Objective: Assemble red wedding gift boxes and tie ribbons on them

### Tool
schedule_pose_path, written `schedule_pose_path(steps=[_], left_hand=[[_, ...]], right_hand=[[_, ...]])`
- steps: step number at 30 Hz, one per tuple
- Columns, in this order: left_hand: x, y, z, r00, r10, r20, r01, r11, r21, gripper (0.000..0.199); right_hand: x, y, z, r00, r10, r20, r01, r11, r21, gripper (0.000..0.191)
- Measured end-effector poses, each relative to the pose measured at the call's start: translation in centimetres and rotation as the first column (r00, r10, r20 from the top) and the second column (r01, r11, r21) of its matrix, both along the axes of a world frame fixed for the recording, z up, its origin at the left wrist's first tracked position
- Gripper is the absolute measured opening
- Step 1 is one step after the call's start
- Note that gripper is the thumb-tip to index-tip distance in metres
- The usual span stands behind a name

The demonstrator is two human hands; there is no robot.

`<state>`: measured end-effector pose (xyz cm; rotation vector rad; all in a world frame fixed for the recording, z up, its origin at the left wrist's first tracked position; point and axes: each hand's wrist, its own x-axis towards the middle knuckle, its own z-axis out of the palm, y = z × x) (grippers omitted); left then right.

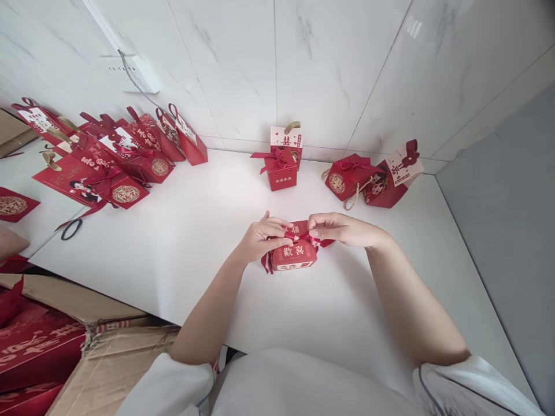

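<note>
A red gift box (295, 254) with pale Chinese characters lies on the white table in front of me. Across its top runs a red satin ribbon (302, 236), and one ribbon tail hangs down at the box's left side. My left hand (266, 237) comes from the left, with thumb and fingers closed on the ribbon near the middle of the box. From the right, my right hand (336, 228) pinches the ribbon between thumb and fingers. Part of the box top and the ribbon's right end are hidden behind the hands.
A red box with a bow (282, 173) stands by the tiled wall; more red boxes (347, 178) are at right. Several red gift boxes (125, 193) crowd the left, near black-handled scissors (71, 229). An opened cardboard carton (117, 361) sits lower left. Another person's arm (12, 241) shows at far left.
</note>
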<state>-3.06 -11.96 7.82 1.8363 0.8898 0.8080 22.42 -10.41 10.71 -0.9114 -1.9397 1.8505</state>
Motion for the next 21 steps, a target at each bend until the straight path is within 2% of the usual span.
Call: schedule_pose_path(steps=[5, 9, 14, 18, 21], left_hand=[[0.2, 0.0, 0.1, 0.992, 0.081, -0.092, -0.076, 0.995, 0.063, 0.019], [0.3, -0.2, 0.8, 0.979, 0.131, -0.154, -0.108, 0.983, 0.146, 0.017], [0.3, -0.2, 1.2, 0.976, 0.164, -0.145, -0.14, 0.977, 0.161, 0.017], [0.4, -0.2, 0.9, 0.98, 0.168, -0.109, -0.151, 0.977, 0.148, 0.015], [0.5, -0.2, 0.5, 0.981, 0.163, -0.104, -0.151, 0.983, 0.108, 0.014]], right_hand=[[0.7, 0.0, 0.5, 0.991, 0.015, 0.129, -0.032, 0.99, 0.136, 0.034], [1.0, -0.1, 0.9, 0.984, 0.027, 0.178, -0.06, 0.981, 0.183, 0.035], [1.2, 0.1, 0.7, 0.984, 0.076, 0.164, -0.094, 0.99, 0.106, 0.036], [1.5, 0.3, 0.2, 0.988, 0.062, 0.138, -0.07, 0.996, 0.051, 0.037], [1.7, 0.4, -0.1, 0.983, 0.096, 0.16, -0.097, 0.995, -0.001, 0.039]])
